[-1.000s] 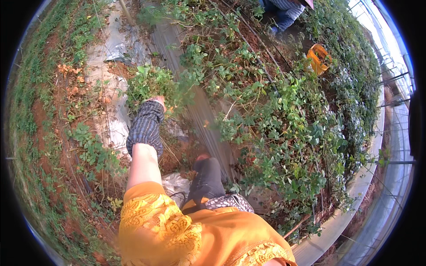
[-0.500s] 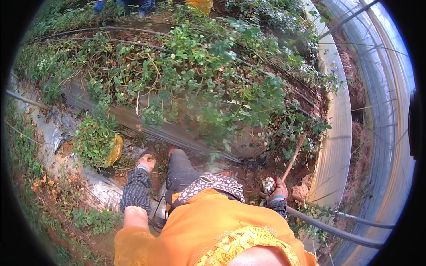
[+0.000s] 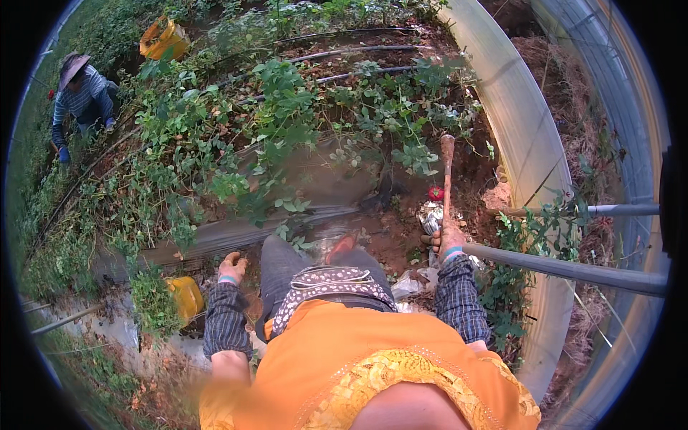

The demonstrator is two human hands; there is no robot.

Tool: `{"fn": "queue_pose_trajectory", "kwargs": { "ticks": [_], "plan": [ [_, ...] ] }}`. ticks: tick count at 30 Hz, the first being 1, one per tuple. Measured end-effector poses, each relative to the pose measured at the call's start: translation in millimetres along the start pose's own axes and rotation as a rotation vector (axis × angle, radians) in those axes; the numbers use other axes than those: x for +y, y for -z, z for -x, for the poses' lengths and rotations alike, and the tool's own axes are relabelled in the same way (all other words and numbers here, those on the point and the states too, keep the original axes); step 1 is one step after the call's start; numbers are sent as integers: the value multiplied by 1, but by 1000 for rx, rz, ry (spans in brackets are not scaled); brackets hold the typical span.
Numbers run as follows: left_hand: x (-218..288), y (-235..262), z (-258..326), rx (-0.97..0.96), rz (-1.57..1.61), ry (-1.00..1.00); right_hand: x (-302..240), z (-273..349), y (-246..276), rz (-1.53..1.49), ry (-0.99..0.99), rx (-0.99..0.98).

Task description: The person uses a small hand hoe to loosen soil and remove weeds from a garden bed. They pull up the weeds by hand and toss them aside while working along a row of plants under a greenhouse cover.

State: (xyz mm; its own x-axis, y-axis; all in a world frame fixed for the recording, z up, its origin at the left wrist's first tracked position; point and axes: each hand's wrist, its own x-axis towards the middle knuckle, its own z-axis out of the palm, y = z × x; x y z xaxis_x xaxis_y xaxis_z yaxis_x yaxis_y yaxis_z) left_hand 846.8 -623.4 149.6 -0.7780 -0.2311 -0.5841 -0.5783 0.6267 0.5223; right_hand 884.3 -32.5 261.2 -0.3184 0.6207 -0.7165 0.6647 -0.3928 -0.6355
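My right hand (image 3: 450, 238) is closed around a wooden handle (image 3: 447, 183) that points away from me and thickens at its far end. Whether a blade sits on its near end is hidden by the hand. Just left of that hand lies a crumpled silvery wrapper (image 3: 431, 216), with a small red thing (image 3: 436, 193) beyond it. My left hand (image 3: 231, 268), soiled and empty, hangs beside my leg with its fingers apart. Left of it stands a yellow bucket (image 3: 186, 298) with cut greenery (image 3: 154, 301) at its side.
Leafy plants (image 3: 287, 107) cover the bed ahead, crossed by dark hoses (image 3: 351, 53). A grey pole (image 3: 566, 269) juts in beside my right hand, and plastic sheeting (image 3: 523, 107) runs along the right. Far left, a co-worker (image 3: 86, 100) bends among plants near another yellow bucket (image 3: 164, 39).
My view has swung, bringing the co-worker into sight at far left. The wooden handle now stands straighter, still in my right hand. My left hand has moved away from the yellow bucket's greenery.
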Motion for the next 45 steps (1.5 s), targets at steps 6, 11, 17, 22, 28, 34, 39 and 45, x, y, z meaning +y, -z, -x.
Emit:
{"fn": "queue_pose_trajectory", "kwargs": {
  "ticks": [6, 11, 17, 22, 28, 34, 39, 45],
  "plan": [
    [16, 0, 10, -40, -230, 54, 3, 0, 5, 28, 15, 14],
    [12, -19, -9, -89, -221, 108, -1, -24, 0, 202, 69, 0],
    [33, -45, -39, -145, -113, 15, -77, -90, -49, 708, 509, 72],
    [70, -47, -49, -179, -54, 33, -170, -144, -100, 1351, 595, 144],
    [88, -19, -62, -259, -93, 56, -186, -203, -141, 1501, 318, 83],
    [93, 10, -89, -277, -184, 112, -140, -267, -118, 1255, 361, 66],
    [110, -6, -114, -252, -61, 116, -111, -285, -81, 1248, 333, 27],
    [172, -27, -121, -248, -14, -37, -94, -260, -78, 1300, 311, 41]
  ]
}}
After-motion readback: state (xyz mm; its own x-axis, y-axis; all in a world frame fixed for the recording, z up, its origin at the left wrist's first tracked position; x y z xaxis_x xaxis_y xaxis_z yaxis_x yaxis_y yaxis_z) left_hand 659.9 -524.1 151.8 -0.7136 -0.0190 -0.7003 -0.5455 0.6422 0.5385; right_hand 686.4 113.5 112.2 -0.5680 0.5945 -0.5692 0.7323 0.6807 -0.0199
